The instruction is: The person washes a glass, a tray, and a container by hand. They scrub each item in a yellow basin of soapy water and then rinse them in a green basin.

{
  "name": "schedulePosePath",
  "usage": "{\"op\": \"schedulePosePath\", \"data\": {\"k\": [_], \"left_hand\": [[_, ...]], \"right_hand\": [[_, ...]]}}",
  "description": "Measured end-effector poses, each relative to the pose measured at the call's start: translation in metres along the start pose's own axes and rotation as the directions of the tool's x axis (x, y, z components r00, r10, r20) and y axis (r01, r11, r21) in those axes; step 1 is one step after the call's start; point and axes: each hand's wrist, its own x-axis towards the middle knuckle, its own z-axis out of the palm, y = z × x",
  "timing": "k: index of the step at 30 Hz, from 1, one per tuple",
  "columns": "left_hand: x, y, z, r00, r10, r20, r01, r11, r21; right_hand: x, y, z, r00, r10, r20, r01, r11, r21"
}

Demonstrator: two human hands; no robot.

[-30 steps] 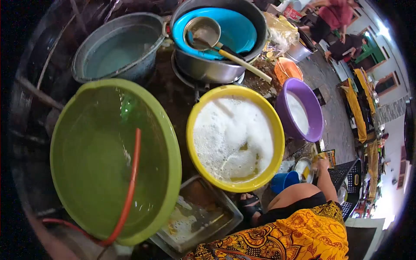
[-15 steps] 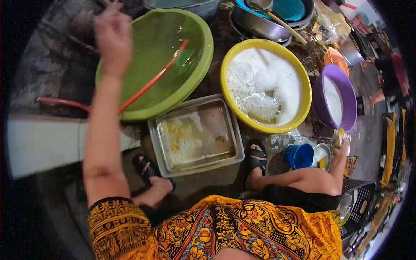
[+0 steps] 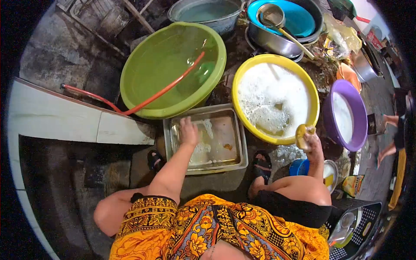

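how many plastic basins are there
4. A green basin holding the hose at upper left, a yellow basin of suds in the middle, a purple basin at right, and a blue basin nested in the metal pot at top. Others may be hidden off frame.

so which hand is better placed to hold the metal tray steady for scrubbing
Left, probably. The left hand rests inside the metal tray, so it can pin it down. The right hand is off by the yellow basin, gripping a yellow sponge.
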Motion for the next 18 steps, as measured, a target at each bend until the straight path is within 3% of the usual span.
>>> {"op": "schedulePosePath", "data": {"k": [1, 4, 5, 6, 8, 10, 11, 13, 15, 16, 18], "left_hand": [[-0.006, -0.002, -0.010, 0.996, -0.081, 0.045, 0.079, 0.996, 0.042], [-0.034, -0.044, -0.008, 0.992, -0.123, 0.005, 0.120, 0.974, 0.194], [-0.044, -0.048, -0.009, 0.970, -0.242, 0.000, 0.239, 0.960, 0.143], [-0.048, -0.060, -0.006, 0.968, -0.249, 0.009, 0.245, 0.957, 0.153], [-0.051, -0.079, 0.000, 0.952, -0.292, 0.088, 0.283, 0.953, 0.105], [-0.054, -0.069, -0.009, 0.937, -0.315, 0.153, 0.302, 0.948, 0.101], [-0.055, -0.061, -0.015, 0.927, -0.325, 0.189, 0.308, 0.945, 0.113], [-0.056, -0.073, -0.002, 0.936, -0.311, 0.167, 0.293, 0.948, 0.122], [-0.055, -0.083, 0.002, 0.942, -0.305, 0.138, 0.286, 0.948, 0.139], [-0.051, -0.081, 0.001, 0.909, -0.347, 0.231, 0.319, 0.936, 0.148], [-0.044, -0.085, -0.003, 0.866, -0.387, 0.316, 0.355, 0.922, 0.155]], "right_hand": [[0.003, 0.002, 0.008, 0.997, 0.053, 0.048, -0.052, 0.999, -0.009], [0.008, 0.003, 0.054, 0.967, 0.219, 0.127, -0.207, 0.973, -0.102], [0.011, 0.004, 0.069, 0.945, 0.280, 0.171, -0.256, 0.955, -0.152], [0.015, 0.011, 0.081, 0.941, 0.295, 0.169, -0.271, 0.951, -0.150], [0.025, 0.025, 0.102, 0.811, 0.472, 0.347, -0.336, 0.860, -0.385], [0.032, 0.043, 0.123, 0.708, 0.571, 0.416, -0.331, 0.788, -0.519], [0.033, 0.051, 0.133, 0.707, 0.573, 0.415, -0.330, 0.786, -0.523], [0.034, 0.066, 0.151, 0.682, 0.557, 0.474, -0.041, 0.676, -0.736], [0.031, 0.072, 0.165, 0.703, 0.549, 0.452, 0.049, 0.597, -0.801], [0.027, 0.072, 0.174, 0.731, 0.532, 0.428, 0.130, 0.508, -0.852], [0.023, 0.070, 0.180, 0.729, 0.507, 0.460, 0.147, 0.540, -0.829]]}}
